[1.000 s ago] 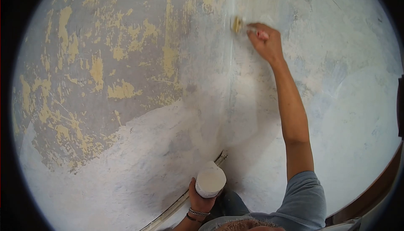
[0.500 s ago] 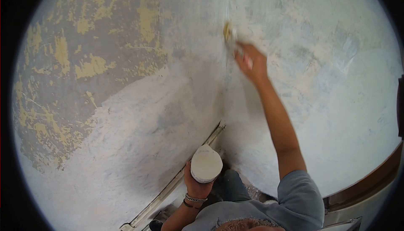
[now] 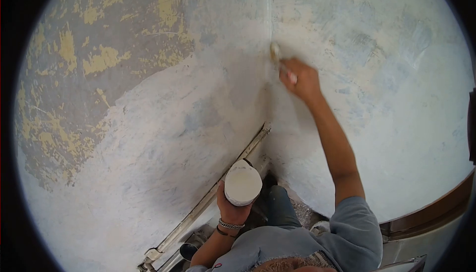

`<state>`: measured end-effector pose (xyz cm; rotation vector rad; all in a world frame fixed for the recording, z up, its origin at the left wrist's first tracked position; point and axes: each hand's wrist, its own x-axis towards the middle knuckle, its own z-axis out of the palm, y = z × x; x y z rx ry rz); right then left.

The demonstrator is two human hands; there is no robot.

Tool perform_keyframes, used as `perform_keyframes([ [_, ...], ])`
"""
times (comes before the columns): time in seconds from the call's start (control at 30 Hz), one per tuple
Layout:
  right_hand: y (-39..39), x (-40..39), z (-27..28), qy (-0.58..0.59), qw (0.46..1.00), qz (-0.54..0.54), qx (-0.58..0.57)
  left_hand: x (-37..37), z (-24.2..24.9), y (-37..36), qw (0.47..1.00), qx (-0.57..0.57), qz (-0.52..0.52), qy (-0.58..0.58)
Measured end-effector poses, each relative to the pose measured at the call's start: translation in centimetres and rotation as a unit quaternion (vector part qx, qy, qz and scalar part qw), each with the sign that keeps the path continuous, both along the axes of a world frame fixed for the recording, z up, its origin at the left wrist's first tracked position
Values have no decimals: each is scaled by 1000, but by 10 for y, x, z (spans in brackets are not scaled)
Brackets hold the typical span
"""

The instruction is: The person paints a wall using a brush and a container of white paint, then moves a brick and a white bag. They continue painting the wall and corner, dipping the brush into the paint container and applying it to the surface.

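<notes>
- Two hands in view, both busy, both grips clenched on something.
- Right hand (image 3: pixel 299 80) raised on a stretched arm, fingers wrapped tight round the handle of a paintbrush (image 3: pixel 275 54); only a pink bit of handle shows past the knuckles.
- Brush bristles touch the wall corner (image 3: pixel 269 19), right on the vertical seam where the two walls meet; hand just right of the corner.
- Left hand (image 3: pixel 233 207) low, below the corner, closed round the underside of a paint tub (image 3: pixel 242 183); tub upright, white paint filling it, rim facing the camera.
- Bracelets on the left wrist (image 3: pixel 229 226), just below the tub.
- Metal strip (image 3: pixel 208 205) runs diagonally down and left from the foot of the corner, passing behind the tub.
- Left of the corner, wall is whitish low down, with a grey patch with yellow flakes (image 3: pixel 89 64) up high.
- Grey sleeve (image 3: pixel 354 227) covers the right upper arm, well below and right of the corner.
</notes>
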<state>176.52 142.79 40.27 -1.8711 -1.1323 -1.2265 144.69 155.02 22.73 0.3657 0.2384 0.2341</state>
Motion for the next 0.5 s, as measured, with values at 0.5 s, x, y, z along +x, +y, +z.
perform_keyframes([
  [0.5,-9,-9,-168,45,998,26,-37,-11,-9,-4,1000,7,8,23],
])
